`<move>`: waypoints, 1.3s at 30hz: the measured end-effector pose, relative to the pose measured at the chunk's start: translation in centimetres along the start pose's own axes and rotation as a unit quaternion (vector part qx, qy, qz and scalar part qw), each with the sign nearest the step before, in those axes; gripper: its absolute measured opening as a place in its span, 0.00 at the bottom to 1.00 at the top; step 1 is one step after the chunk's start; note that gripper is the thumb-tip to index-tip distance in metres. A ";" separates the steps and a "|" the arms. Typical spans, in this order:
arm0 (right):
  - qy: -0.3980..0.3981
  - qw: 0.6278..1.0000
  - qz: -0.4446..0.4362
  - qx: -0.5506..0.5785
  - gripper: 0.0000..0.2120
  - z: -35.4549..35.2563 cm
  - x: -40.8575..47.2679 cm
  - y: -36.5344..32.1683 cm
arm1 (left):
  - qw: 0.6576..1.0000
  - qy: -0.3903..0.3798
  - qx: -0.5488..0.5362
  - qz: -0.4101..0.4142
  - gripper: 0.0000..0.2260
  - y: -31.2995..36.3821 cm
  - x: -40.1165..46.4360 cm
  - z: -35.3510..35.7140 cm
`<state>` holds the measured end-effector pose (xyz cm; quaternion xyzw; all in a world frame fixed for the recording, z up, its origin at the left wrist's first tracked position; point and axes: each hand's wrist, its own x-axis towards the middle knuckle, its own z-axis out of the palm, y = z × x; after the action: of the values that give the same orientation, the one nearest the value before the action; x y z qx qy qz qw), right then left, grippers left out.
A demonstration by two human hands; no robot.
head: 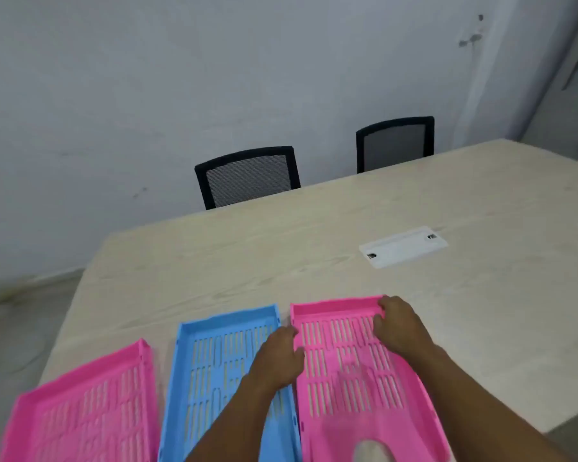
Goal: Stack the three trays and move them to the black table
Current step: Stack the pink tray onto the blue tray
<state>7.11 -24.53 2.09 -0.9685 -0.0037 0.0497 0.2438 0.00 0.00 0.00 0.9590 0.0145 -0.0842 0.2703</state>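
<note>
Three slotted plastic trays lie side by side on the near part of a pale wood table (281, 248). A pink tray (90, 408) is on the left, a blue tray (214, 361) in the middle, and a second pink tray (347, 371) on the right. My left hand (277, 356) grips the left rim of the right pink tray, over the gap next to the blue tray. My right hand (397, 323) is closed on that same tray's far right corner. No black table is in view.
Two black mesh-back chairs (247, 176) (396, 143) stand at the table's far side against a grey wall. A white cable cover plate (402, 246) is set into the tabletop to the right. The table's left edge drops to a grey floor (20, 328).
</note>
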 end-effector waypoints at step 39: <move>0.082 0.979 0.081 0.167 0.08 3.4 -5.0 0.4 | 0.939 0.174 -0.268 -0.131 0.27 -2.5 -1.6 -1.0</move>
<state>1.81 -23.42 -0.58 -0.9121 0.1028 -0.0108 0.3968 -1.58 2.64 -0.19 0.8406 0.2086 0.0560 0.4968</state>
